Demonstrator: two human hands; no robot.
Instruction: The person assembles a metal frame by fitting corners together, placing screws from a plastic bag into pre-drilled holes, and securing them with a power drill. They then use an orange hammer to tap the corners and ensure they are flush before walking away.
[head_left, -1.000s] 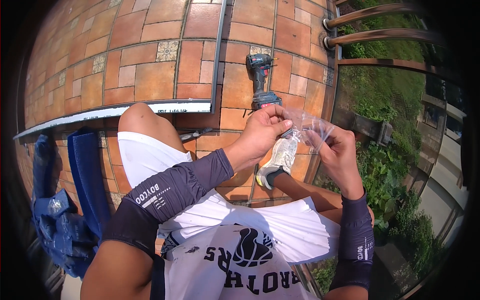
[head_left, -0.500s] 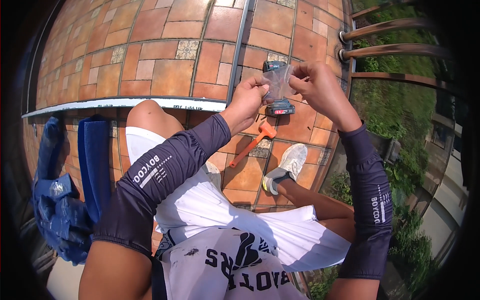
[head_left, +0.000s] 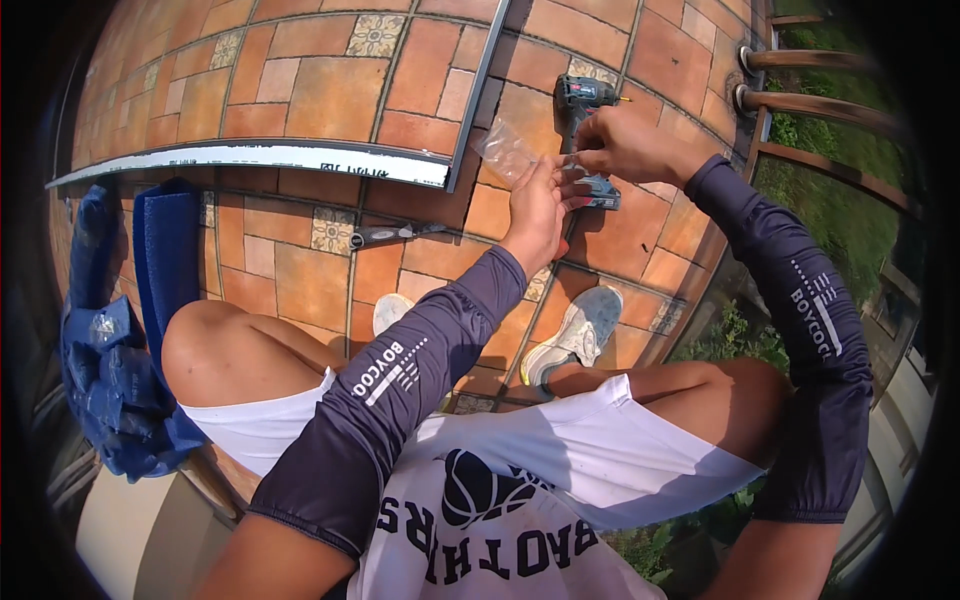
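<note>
Head view: a clear bag point(head_left: 508, 150) is pinched in the left hand point(head_left: 537, 212) above the tiles point(head_left: 625, 250). The right hand point(head_left: 632, 145) is held just beside; its grip cannot be told. Bag handling seems underway; a steady pinch seems called for next.

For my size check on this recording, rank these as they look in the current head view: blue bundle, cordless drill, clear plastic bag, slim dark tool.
1. Blue bundle
2. Cordless drill, partly hidden
Unsure, unranked: clear plastic bag and slim dark tool; the bag is partly hidden and nearer the camera.
</note>
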